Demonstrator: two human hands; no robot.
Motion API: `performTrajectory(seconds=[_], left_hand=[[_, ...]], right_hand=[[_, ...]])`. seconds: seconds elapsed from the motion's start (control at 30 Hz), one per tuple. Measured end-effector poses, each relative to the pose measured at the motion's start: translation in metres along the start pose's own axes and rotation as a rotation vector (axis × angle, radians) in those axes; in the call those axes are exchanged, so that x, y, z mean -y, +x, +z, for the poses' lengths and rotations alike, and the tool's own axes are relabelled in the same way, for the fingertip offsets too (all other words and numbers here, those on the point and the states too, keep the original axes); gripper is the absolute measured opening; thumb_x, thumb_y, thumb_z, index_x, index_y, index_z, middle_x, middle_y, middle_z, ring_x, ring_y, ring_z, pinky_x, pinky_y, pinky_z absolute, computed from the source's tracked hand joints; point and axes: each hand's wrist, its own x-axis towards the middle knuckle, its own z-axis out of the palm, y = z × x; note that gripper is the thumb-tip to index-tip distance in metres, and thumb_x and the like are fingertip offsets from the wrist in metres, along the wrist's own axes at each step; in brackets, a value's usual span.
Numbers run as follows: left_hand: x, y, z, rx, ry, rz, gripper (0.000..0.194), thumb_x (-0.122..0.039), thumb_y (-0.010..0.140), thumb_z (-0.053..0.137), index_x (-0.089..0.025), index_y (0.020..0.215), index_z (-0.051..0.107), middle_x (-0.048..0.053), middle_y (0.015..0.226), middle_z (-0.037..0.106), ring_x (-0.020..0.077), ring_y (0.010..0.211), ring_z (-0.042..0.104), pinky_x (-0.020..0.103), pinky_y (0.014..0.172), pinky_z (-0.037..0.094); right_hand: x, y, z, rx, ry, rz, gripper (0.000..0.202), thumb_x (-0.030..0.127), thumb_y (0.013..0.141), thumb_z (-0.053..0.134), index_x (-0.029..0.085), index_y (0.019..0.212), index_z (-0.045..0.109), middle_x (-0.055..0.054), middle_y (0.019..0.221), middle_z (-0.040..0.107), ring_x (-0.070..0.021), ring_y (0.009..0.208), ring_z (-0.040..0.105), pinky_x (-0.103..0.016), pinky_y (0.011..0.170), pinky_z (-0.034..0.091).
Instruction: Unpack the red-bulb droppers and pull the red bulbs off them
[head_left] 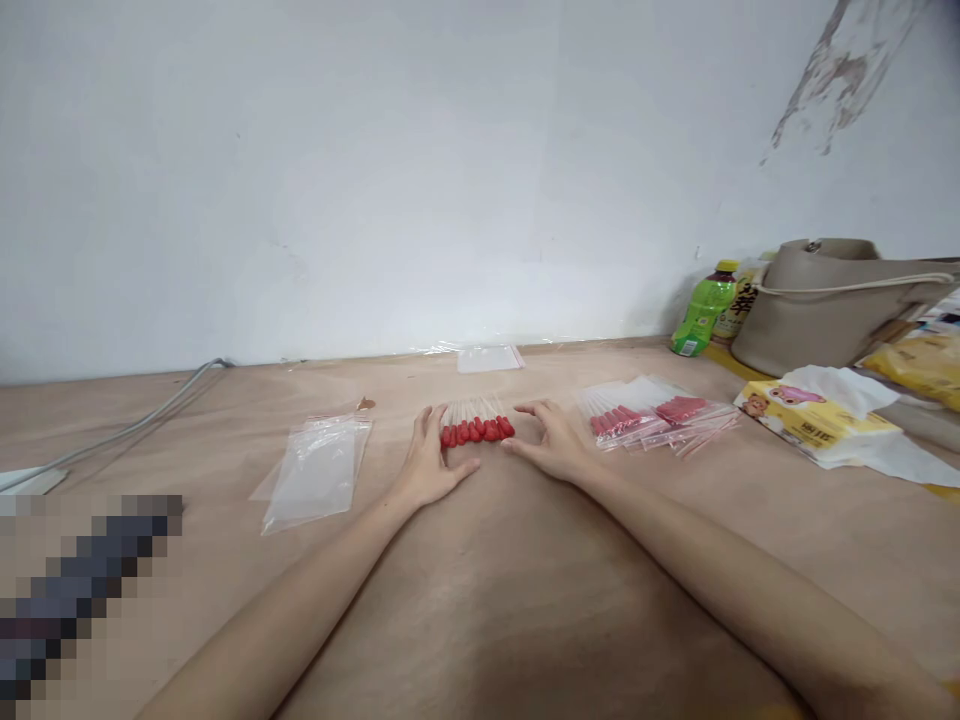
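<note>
A row of several white sticks with red tips [477, 430] lies on the brown table [480, 600], red ends toward me. At the row's left end is my left hand [436, 465], its thumb and fingers apart. My right hand [551, 442] is at the right end, fingers spread, the thumb close to the last red tip. Whether either hand touches the sticks is hard to tell. Clear plastic bags [319, 470] lie in a stack to the left. Filled bags with red-tipped pieces [637, 415] overlap on the right.
A small clear bag [489, 358] lies near the wall. At the right are a green bottle [703, 312], a beige handbag [817, 310] and a yellow tissue pack [814, 415]. A grey cable [150, 415] runs along the left. A blurred dark object sits lower left.
</note>
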Motion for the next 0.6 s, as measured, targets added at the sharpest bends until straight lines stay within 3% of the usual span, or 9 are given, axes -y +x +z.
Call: performTrajectory(seconds=[0.1,0.2,0.23,0.33,0.43,0.53,0.6], left_hand=[[0.004,-0.022,-0.014,-0.018,0.143,0.027,0.077,-0.049,0.072,0.055,-0.020,0.134,0.019,0.015,0.139,0.017,0.0307,0.131,0.015,0.047,0.100,0.028],[0.008,-0.046,-0.033,-0.104,0.402,0.069,0.061,-0.049,0.077,0.048,-0.017,0.127,0.035,0.016,0.137,0.025,0.0318,0.132,0.011,0.050,0.102,0.021],[0.010,-0.052,-0.038,-0.126,0.488,0.064,0.058,-0.049,0.078,0.046,-0.017,0.125,0.039,0.017,0.136,0.028,0.0323,0.132,0.011,0.050,0.103,0.018],[0.018,-0.062,-0.050,-0.120,0.646,-0.058,0.060,-0.053,0.078,0.041,-0.016,0.126,0.040,0.018,0.134,0.034,0.0344,0.129,0.020,0.053,0.101,0.017],[0.024,-0.063,-0.054,-0.040,0.630,-0.221,0.068,-0.057,0.078,0.035,-0.014,0.131,0.032,0.021,0.134,0.033,0.0353,0.123,0.031,0.052,0.096,0.025],[0.025,-0.060,-0.055,-0.019,0.580,-0.270,0.069,-0.057,0.079,0.034,-0.013,0.133,0.029,0.022,0.135,0.031,0.0353,0.123,0.031,0.053,0.095,0.025],[0.024,-0.059,-0.056,-0.080,0.567,-0.232,0.064,-0.054,0.081,0.034,-0.015,0.131,0.031,0.020,0.135,0.030,0.0343,0.125,0.028,0.055,0.097,0.021]], right_hand=[[-0.013,-0.008,-0.030,-0.022,-0.277,0.000,0.023,0.037,0.079,0.052,0.020,0.092,0.061,-0.008,0.095,0.060,-0.0236,0.095,0.052,-0.041,0.084,0.037],[-0.030,-0.020,-0.068,-0.006,-0.630,0.048,0.022,0.033,0.080,0.048,0.019,0.086,0.063,-0.010,0.097,0.061,-0.0282,0.097,0.050,-0.051,0.087,0.028],[-0.036,-0.024,-0.080,0.022,-0.698,0.043,0.023,0.034,0.078,0.049,0.020,0.088,0.064,-0.011,0.102,0.059,-0.0295,0.100,0.049,-0.054,0.089,0.025],[-0.052,-0.033,-0.104,0.274,-0.695,-0.025,0.038,0.028,0.070,0.051,0.026,0.108,0.057,-0.009,0.110,0.057,-0.0276,0.102,0.049,-0.056,0.091,0.021],[-0.062,-0.038,-0.109,0.339,-0.688,-0.056,0.054,0.016,0.066,0.047,0.028,0.119,0.049,-0.008,0.117,0.054,-0.0241,0.104,0.050,-0.054,0.093,0.021],[-0.064,-0.038,-0.102,0.233,-0.735,-0.110,0.038,0.015,0.073,0.046,0.027,0.107,0.058,-0.006,0.108,0.060,-0.0226,0.099,0.053,-0.051,0.095,0.019],[-0.059,-0.037,-0.097,0.170,-0.747,-0.165,0.025,0.018,0.079,0.045,0.025,0.094,0.064,-0.006,0.097,0.065,-0.0224,0.094,0.055,-0.049,0.095,0.021]])
